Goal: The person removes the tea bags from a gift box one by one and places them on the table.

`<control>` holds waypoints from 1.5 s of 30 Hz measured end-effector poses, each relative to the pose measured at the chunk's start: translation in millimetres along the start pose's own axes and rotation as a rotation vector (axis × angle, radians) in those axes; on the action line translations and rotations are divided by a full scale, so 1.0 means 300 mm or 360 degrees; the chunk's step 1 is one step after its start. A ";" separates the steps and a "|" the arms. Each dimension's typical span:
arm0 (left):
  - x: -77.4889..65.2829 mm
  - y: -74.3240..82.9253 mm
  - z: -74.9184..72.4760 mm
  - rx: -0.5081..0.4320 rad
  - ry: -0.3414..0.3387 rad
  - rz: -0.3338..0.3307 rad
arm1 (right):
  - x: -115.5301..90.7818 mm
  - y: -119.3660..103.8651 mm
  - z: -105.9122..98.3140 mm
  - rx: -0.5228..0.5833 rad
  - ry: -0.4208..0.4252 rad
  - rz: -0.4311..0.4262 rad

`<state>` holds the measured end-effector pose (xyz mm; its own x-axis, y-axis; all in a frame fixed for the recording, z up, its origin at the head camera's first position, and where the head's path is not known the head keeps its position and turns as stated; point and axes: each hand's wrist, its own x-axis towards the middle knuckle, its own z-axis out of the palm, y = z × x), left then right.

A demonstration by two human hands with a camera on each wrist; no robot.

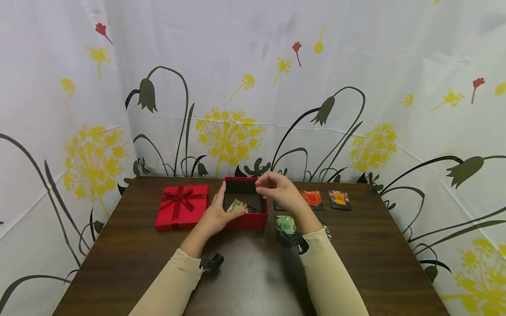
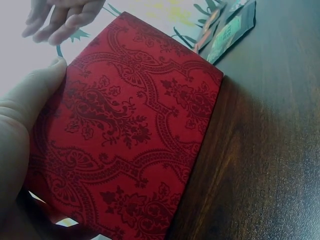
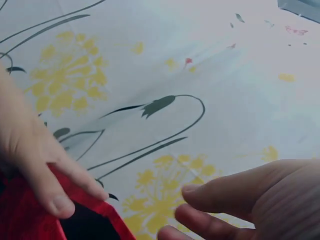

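Note:
A red box [image 1: 249, 221] with a dark inside stands uncovered near the back of the table. Its patterned red wall [image 2: 120, 120] fills much of the left wrist view. My left hand [image 1: 215, 215] grips the box at its near left corner, thumb over the front rim and fingers along the left side. Inside the box lies a small sachet [image 1: 238, 206], partly behind that thumb. Over the box's right side hovers my right hand [image 1: 278, 188], its fingers loosely bent. Nothing shows between its thumb and fingers [image 3: 215, 195] in the right wrist view.
Left of the box lies a red lid [image 1: 182, 208] with a ribbon bow. To the right are an orange sachet [image 1: 312, 199], a dark sachet with a yellow-orange label [image 1: 339, 199] and a green-labelled sachet [image 1: 285, 224]. Others are partly hidden by the right arm. A flowered curtain hangs behind the table.

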<state>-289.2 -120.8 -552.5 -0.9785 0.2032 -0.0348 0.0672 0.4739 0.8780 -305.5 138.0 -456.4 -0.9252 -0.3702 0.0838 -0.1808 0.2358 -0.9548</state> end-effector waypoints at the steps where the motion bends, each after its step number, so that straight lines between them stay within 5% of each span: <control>1: 0.001 -0.003 0.000 0.0004 0.0000 -0.0002 | 0.012 -0.001 0.004 0.0020 -0.0041 0.0017; 11: 0.003 -0.004 -0.004 -0.0006 -0.0016 -0.0009 | 0.131 -0.014 0.035 0.0268 -0.0542 0.0228; 16: 0.003 -0.006 -0.004 0.0003 -0.0022 -0.0003 | 0.181 -0.006 0.046 0.0366 -0.0574 0.0421; 32: -0.003 -0.005 -0.011 -0.0009 -0.0039 0.0024 | 0.310 0.032 0.093 -0.0248 -0.0574 0.0629; 37: -0.006 -0.002 -0.016 0.0002 -0.0028 0.0018 | 0.338 0.033 0.123 -0.0504 -0.0678 0.0659; 45: -0.006 0.000 -0.010 -0.0014 -0.0039 0.0007 | 0.372 0.078 0.151 -0.1042 -0.0950 0.0499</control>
<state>-288.0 -123.8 -550.9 -0.9731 0.2263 -0.0425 0.0697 0.4652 0.8824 -398.0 61.6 -482.2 -0.6719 -0.5611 -0.4835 -0.2720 0.7941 -0.5436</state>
